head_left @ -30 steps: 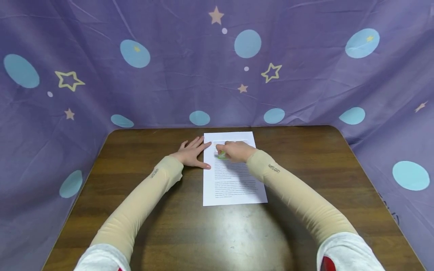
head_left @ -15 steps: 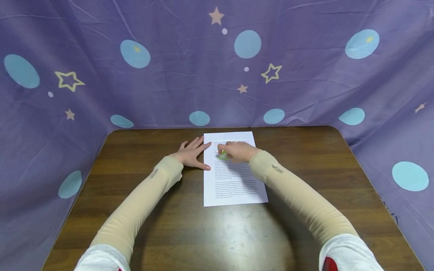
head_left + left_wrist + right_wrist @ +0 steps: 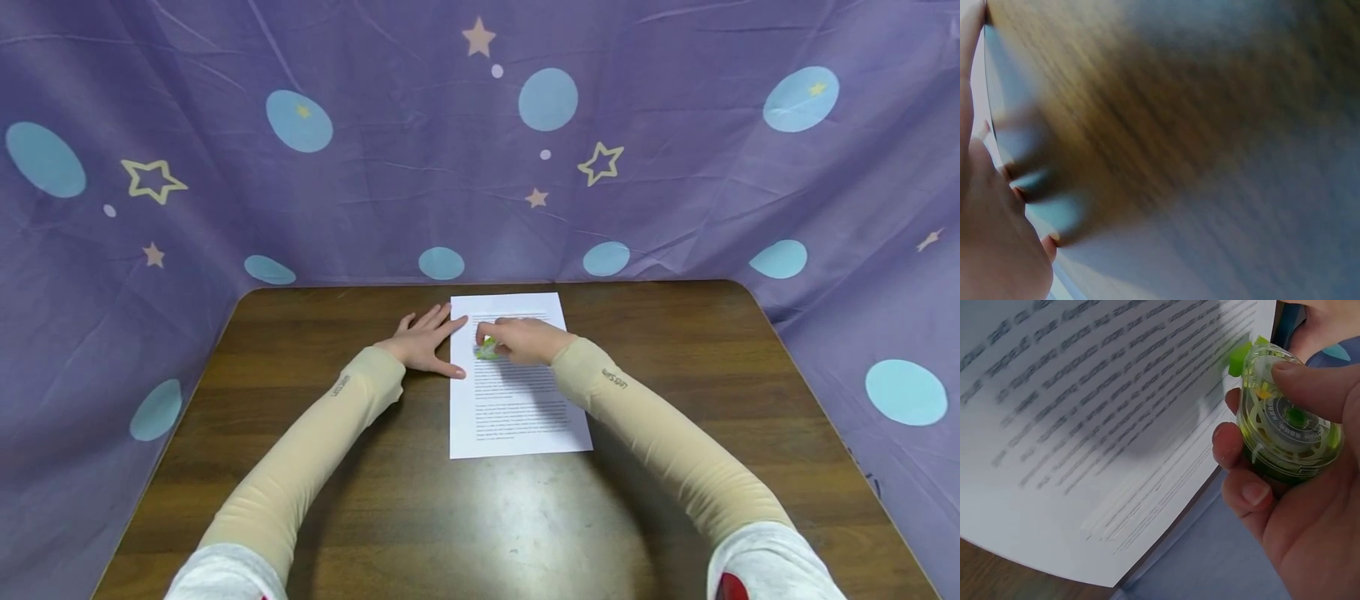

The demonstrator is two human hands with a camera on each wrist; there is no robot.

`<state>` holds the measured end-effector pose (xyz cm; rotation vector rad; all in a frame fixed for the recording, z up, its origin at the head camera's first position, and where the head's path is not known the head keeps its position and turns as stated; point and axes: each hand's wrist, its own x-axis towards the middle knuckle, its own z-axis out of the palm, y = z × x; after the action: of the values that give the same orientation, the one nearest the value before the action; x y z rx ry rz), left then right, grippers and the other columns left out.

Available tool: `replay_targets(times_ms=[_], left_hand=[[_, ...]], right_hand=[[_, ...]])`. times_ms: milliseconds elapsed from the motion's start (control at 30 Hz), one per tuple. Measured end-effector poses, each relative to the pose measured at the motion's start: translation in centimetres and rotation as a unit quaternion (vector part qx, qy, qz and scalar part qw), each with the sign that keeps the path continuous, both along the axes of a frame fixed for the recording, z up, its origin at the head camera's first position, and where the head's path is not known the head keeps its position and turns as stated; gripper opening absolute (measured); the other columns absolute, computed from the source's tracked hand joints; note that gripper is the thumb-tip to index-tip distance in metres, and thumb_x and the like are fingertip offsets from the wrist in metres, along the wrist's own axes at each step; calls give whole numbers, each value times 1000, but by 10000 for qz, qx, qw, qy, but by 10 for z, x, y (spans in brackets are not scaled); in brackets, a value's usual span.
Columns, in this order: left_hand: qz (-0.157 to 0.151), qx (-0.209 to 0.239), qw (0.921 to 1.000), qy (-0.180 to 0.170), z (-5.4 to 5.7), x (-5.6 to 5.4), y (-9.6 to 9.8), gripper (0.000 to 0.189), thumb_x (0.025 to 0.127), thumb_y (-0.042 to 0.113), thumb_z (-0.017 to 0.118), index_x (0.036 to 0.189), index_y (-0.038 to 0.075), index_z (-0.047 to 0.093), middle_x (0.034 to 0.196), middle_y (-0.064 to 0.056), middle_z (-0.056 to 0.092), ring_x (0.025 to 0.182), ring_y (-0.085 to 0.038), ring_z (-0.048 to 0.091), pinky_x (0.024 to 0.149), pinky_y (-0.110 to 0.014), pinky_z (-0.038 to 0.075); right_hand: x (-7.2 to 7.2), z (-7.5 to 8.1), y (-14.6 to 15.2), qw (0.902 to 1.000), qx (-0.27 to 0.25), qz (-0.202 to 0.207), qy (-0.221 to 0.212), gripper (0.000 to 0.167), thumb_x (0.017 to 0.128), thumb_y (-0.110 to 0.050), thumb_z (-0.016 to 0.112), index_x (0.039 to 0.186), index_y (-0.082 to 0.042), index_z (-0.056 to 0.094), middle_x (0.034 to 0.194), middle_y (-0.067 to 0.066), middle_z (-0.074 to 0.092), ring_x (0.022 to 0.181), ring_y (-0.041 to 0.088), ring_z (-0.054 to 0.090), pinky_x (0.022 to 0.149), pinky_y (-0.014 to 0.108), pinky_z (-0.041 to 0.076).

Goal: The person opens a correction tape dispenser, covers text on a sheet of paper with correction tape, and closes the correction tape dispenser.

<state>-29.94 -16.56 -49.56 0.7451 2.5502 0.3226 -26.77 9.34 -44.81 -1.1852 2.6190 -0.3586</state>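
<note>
Over on the far left, purple cloth (image 3: 217,167) printed with blue ovals and stars hangs behind and beside the brown wood-grained counter (image 3: 300,333); in from the lower left comes a beige fabric sleeve (image 3: 281,467) with a pale grey cuff, and at its end the left hand (image 3: 425,343), grip released, fingers straight and fanned out flat; its index fingertip and thumb lie over the left edge of a white rectangular sheet of printed paper (image 3: 461,417), the rest of the hand on the bare wood just beside it; next along, above the left part of the sheet's upper half, there's the clear plastic, rounded correction-tape dispenser (image 3: 1291,419) with bright green parts; whether its green tip touches the paper, I cannot tell; right behind it is the right hand (image 3: 528,340), grip clasped round that dispenser, thumb pressed on its face, fingers curled underneath; and from the lower right, a second beige sleeve (image 3: 667,442) stretches across the counter to that wrist.
</note>
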Motion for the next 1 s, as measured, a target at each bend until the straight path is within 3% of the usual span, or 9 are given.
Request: replay_targets(times_ms=[433,767,1000], left_hand=[[-24,40,10000,31,-3,2,-1,118,82,79,68,170,29,8,174,-8,-14,161,-29,-13,122,-66,-7],[-82,-113,9999,88,15,10,2,113,86,74,69,170,24,10,175,-13,-10,161,-33,-8,122,-68,-2],[-54,-7,10000,26,3,4,-1,120,80,84,65,170,30,7,175,-9,-14,161,-29,-13,122,-66,-6]], right_hand=[[3,-1,-12,9996,254,67,114,29,101,0,62,124,-17,61,101,6,67,76,18,58,76,38,55],[6,3,-18,9973,356,322,560,26,98,1,67,118,-14,61,96,10,67,68,18,59,67,37,56],[5,3,-19,9964,523,345,578,27,99,0,66,120,-15,61,100,10,68,69,18,60,67,37,57]])
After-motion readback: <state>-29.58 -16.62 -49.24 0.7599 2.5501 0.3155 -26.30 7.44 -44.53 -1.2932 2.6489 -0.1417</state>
